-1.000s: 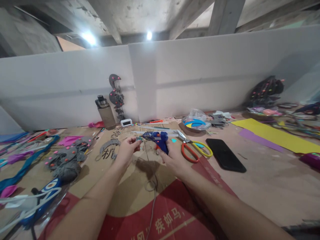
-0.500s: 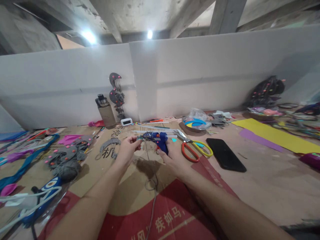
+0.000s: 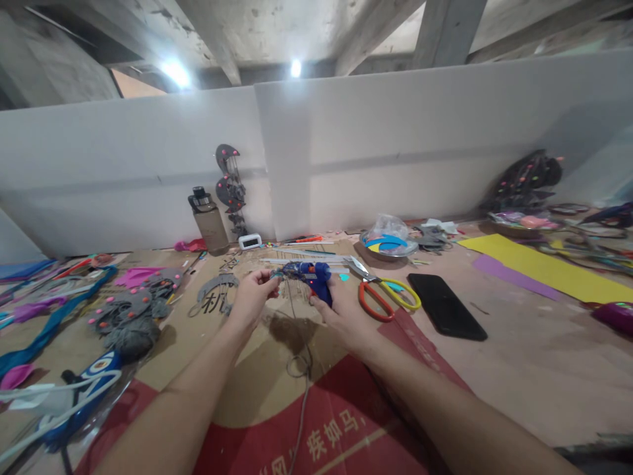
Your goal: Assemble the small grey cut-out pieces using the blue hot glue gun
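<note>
My right hand (image 3: 341, 310) grips a blue hot glue gun (image 3: 312, 276) by its handle, nozzle pointing left, a red light on its body. My left hand (image 3: 253, 293) is closed in a pinch on a small piece (image 3: 275, 275) held right at the nozzle tip; I cannot make out what it is. The gun's grey cord (image 3: 301, 366) hangs down between my forearms onto the cardboard (image 3: 237, 376) covering the table.
Red and yellow scissors (image 3: 386, 297) and a black phone (image 3: 446, 307) lie right of my hands. Grey felt pieces with pink dots (image 3: 129, 315) sit left. A water bottle (image 3: 210, 221) and small white clock (image 3: 250, 242) stand by the white wall. Yellow and purple sheets (image 3: 539, 269) lie far right.
Both hands and the glue gun have stayed almost still; the gun has edged slightly up and left, keeping its nozzle at the pinched piece.
</note>
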A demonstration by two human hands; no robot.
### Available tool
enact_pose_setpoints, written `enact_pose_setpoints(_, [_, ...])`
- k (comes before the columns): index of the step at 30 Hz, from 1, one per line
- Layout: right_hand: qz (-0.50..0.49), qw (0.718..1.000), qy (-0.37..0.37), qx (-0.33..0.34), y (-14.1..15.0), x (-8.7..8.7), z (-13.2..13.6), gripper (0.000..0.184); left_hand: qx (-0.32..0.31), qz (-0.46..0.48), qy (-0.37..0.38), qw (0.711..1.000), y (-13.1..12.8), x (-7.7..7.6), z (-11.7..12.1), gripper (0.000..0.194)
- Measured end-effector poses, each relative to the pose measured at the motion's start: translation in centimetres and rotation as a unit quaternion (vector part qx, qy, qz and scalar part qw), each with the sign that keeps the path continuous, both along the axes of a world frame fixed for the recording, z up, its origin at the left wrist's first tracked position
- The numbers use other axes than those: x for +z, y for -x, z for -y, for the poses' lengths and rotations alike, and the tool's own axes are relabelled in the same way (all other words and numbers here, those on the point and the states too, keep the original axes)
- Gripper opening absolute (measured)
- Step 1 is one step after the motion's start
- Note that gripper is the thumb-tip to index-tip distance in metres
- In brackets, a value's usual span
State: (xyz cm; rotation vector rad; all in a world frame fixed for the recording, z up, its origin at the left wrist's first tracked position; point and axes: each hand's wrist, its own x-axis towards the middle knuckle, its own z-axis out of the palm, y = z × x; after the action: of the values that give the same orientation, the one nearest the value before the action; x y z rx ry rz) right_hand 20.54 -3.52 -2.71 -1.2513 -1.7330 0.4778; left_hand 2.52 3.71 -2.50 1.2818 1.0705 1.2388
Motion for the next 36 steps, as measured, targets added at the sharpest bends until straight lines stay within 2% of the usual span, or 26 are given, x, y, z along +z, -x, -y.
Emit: enact_pose_setpoints(36, [-0.008, 1.0, -0.001, -0.008, 0.03, 0.1, 0.02, 0.032, 0.001, -0.013, -0.009, 1.0, -0.11, 0.1, 0.11, 0.022])
